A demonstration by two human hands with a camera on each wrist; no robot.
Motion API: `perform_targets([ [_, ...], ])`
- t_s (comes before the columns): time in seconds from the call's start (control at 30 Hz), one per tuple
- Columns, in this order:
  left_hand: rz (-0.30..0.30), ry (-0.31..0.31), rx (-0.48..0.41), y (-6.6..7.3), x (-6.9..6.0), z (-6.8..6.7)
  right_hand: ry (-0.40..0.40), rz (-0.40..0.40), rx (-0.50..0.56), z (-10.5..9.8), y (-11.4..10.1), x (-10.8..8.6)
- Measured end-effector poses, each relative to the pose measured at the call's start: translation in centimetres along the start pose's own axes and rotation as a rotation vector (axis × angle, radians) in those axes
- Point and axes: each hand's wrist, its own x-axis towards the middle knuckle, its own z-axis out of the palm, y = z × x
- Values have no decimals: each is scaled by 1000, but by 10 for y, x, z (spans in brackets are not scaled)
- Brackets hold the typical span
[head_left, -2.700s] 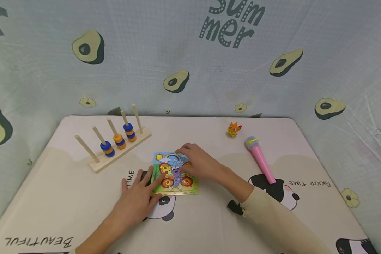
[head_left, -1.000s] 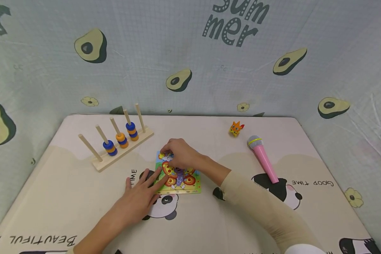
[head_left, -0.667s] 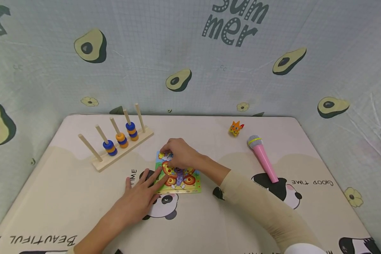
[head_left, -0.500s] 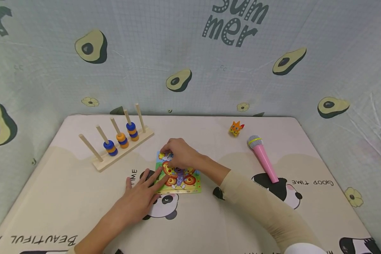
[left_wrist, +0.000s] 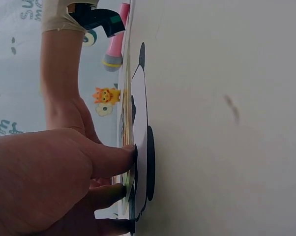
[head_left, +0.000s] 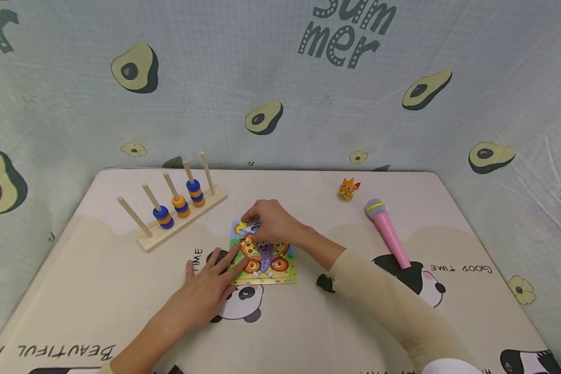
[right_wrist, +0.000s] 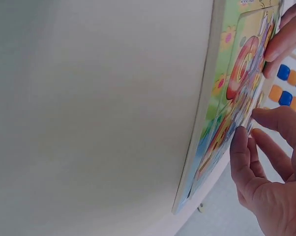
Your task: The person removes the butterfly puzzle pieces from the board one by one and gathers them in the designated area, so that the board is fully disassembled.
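A square butterfly puzzle (head_left: 273,270) lies flat on the table in the head view, its printed face up. My left hand (head_left: 203,293) rests at its left edge with fingers spread and straight, the fingertips on the board. In the left wrist view the thumb of the left hand (left_wrist: 49,177) touches the board's edge. Over the puzzle's top part, my right hand (head_left: 276,223) has thumb and fingers bent together. The right wrist view shows the right hand (right_wrist: 271,162) pinching what looks like a small puzzle piece (right_wrist: 249,123) at the board's surface; fingertips hide most of it.
A wooden peg stand (head_left: 182,221) with blue and orange rings stands behind and left of the puzzle. Toward the back right lie a pink toy microphone (head_left: 390,236) and a small orange figure (head_left: 347,189). A printed cloth (head_left: 327,104) rises behind the table.
The right hand has moved from the puzzle's upper right to its upper left, stayed there, then shifted slightly up and right. The left hand has stayed at the left edge.
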Motion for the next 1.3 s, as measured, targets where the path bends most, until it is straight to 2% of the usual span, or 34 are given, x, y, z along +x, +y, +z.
perform_targets([
  [0.4,8,11,13,1,-1,-1,39,39,62,-14,19,-19],
  [0.7,3,24,3,2,-1,-1,77,55,125,-28,45,-40],
  [1.3,-15,39,-46,1,-1,2,106,164,134,-44,87,-71],
])
